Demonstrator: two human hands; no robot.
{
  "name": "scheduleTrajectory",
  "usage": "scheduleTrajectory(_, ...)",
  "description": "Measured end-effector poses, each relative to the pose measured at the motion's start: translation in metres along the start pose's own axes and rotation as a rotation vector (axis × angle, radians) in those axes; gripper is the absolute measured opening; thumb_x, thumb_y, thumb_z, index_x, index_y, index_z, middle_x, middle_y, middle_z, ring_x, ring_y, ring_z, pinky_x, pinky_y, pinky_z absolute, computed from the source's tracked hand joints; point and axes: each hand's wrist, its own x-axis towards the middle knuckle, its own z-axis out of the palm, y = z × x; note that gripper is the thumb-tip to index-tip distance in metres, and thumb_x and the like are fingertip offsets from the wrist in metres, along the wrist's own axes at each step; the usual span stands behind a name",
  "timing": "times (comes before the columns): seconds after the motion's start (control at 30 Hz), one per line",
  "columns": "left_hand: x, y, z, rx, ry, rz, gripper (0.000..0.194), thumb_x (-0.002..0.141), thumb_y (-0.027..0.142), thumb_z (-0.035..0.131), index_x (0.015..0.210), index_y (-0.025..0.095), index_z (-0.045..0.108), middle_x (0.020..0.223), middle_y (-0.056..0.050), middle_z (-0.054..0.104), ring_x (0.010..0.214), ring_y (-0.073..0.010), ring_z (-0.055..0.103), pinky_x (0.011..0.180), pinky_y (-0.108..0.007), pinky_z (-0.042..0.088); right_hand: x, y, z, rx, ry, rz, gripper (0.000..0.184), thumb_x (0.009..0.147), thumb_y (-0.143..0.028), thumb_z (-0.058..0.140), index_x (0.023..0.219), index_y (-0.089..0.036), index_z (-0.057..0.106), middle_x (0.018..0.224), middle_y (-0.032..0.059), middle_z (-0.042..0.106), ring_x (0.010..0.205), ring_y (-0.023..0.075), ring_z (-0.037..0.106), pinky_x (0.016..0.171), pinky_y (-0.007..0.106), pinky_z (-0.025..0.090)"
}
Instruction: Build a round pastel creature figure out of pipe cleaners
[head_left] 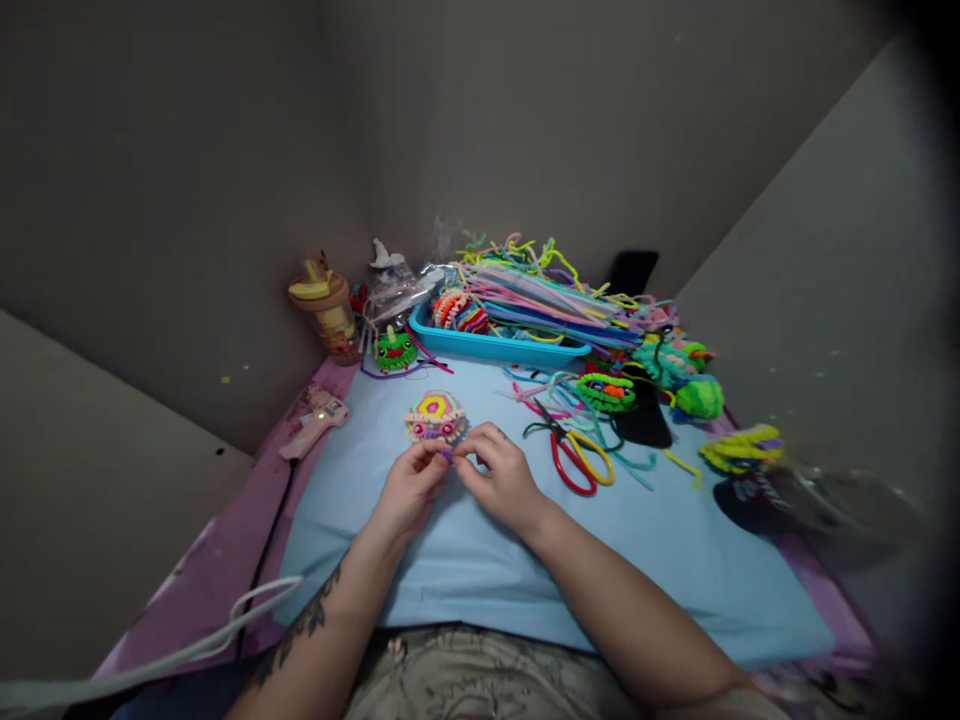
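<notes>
Both hands meet over the middle of the blue sheet, fingertips pinched together. A short bit of purple pipe cleaner (pixel 448 455) shows between them. My left hand (pixel 411 485) grips it from the left, and my right hand (pixel 501 475) grips it from the other side. Just beyond the fingers lies a round pipe-cleaner face (pixel 435 415) with a yellow, pink and green top, a pale fringed edge and pink eyes. To the right of my right hand rest scissors (pixel 576 455) with one red and one yellow handle, their blades partly open.
A blue tray (pixel 502 348) heaped with pipe cleaners stands at the back. A pink glue gun (pixel 319 428) lies on the left, its cord trailing forward. A lidded cup (pixel 330 320) stands back left. Green pipe-cleaner figures (pixel 606 392) and loose strands sit at right.
</notes>
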Motion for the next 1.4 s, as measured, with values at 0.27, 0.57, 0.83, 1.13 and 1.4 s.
scheduleTrajectory(0.27,-0.001,-0.007,-0.004,0.070,0.073,0.038,0.040,0.060,0.042,0.080,0.082,0.012,0.064,0.054,0.007,0.046,0.041,-0.0011,0.028,0.039,-0.016,0.018,0.001,0.001,0.005,0.074,-0.053,0.157,0.012,0.077,-0.009,0.055,0.072,-0.019,0.059,0.074,0.0004,0.055,0.067,0.0132,0.050,0.062,0.025,0.041)
scheduleTrajectory(0.57,-0.003,-0.009,-0.006,0.153,0.096,0.099,0.039,0.063,0.043,0.077,0.085,0.013,0.065,0.052,0.007,0.048,0.042,-0.0031,0.032,0.040,-0.016,0.022,-0.001,0.005,0.007,0.026,-0.062,0.152,0.012,0.078,-0.010,0.055,0.074,-0.019,0.060,0.074,0.0006,0.055,0.067,0.0138,0.052,0.063,0.025,0.042)
scheduleTrajectory(0.83,-0.007,-0.009,-0.011,0.316,0.127,0.178,0.022,0.068,0.033,0.073,0.080,0.014,0.070,0.072,-0.002,0.067,0.064,-0.0116,0.056,0.060,-0.020,0.042,-0.005,0.004,0.006,-0.081,-0.188,0.078,0.012,0.079,-0.009,0.053,0.075,-0.019,0.059,0.077,0.0024,0.055,0.073,0.0163,0.055,0.069,0.028,0.043)
scheduleTrajectory(1.13,-0.014,-0.004,-0.022,0.572,0.161,0.271,0.026,0.075,0.034,0.066,0.095,0.018,0.071,0.086,-0.006,0.071,0.074,-0.0176,0.061,0.069,-0.026,0.046,-0.004,0.005,0.009,-0.056,-0.129,0.106,0.017,0.072,-0.005,0.051,0.064,-0.020,0.053,0.069,-0.0001,0.051,0.065,0.0147,0.050,0.061,0.025,0.039)
scheduleTrajectory(1.4,-0.015,0.077,-0.101,1.836,0.739,0.504,0.042,0.083,0.038,0.051,0.115,0.011,0.058,0.111,-0.020,0.056,0.104,-0.0343,0.051,0.087,-0.045,0.041,0.001,0.006,0.005,0.018,-0.057,0.189,0.017,0.067,-0.005,0.049,0.061,-0.020,0.053,0.066,-0.0004,0.053,0.064,0.0146,0.050,0.060,0.025,0.037)
